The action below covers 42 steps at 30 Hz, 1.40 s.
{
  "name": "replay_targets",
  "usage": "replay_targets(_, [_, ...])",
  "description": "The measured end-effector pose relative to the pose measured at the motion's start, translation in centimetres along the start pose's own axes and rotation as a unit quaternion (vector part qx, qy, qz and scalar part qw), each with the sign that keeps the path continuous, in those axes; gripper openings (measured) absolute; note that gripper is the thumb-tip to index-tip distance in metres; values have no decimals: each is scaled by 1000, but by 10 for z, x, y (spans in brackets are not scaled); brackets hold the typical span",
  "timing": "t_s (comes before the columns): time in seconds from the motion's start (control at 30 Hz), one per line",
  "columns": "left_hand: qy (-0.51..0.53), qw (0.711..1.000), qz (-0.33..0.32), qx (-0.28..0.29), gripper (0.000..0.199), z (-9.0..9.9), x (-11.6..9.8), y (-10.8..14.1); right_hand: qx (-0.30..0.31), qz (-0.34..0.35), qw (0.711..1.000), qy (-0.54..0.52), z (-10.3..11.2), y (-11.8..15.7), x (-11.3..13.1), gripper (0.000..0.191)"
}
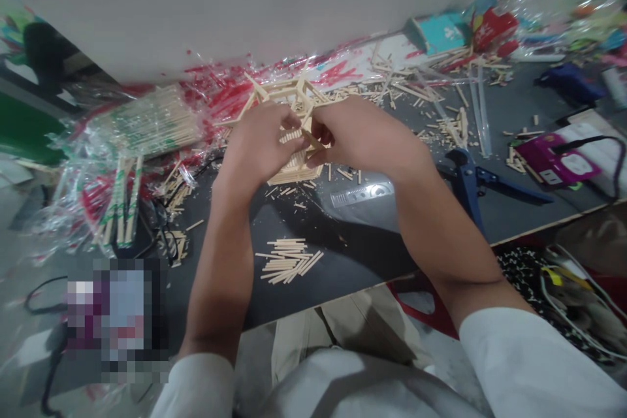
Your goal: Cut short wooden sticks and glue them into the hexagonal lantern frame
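Note:
A small model built of pale wooden sticks [294, 176] stands on the dark table, with upright posts at the back and a row of slats inside. My left hand [262, 140] is at its left side; thumb and forefinger are curved and apart, with slats showing between them. Over the right side of the model, my right hand [345, 130] pinches a short wooden stick [312, 140]. My hands hide much of the structure. Nearer my body lies a loose pile of cut wooden sticks [289, 261].
Packs of sticks in plastic [147, 121] lie left. A clear stencil ruler [362, 193], a blue-handled cutter [467, 186] and a purple box [558, 157] with a cable lie right. Stick offcuts [406, 88] and wrappers cover the back. The table's front edge [333, 294] is close to my lap.

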State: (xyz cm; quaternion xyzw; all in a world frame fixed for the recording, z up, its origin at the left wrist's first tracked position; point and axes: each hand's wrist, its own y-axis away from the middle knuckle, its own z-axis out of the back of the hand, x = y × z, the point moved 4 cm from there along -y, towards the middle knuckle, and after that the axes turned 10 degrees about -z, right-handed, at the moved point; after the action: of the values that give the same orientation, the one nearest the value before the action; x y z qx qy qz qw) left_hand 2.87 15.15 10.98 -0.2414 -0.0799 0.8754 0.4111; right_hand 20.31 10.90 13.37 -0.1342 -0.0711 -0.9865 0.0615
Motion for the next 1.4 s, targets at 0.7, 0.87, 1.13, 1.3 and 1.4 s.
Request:
replay_targets(0.7, [-40,987,128,-89,11,-3,-2,-6,4,6,1000,-16,-1,-3,0,20])
replay_targets(0.87, [-24,994,67,-82,20,-9,13,-4,-4,1,1000,-14,-1,-1,1,21])
replay_targets(1.13, [24,990,104,-91,13,-9,5,-6,-13,-6,1000,16,-3,-3,1,20])
replay_targets(1.3, [-27,987,120,-104,13,-4,-4,-8,-2,-10,1000,3,-5,-3,3,20])
replay_targets(1.4, [-54,984,130,-111,26,3,-7,-8,-3,-1,1000,-10,-4,-4,2,22])
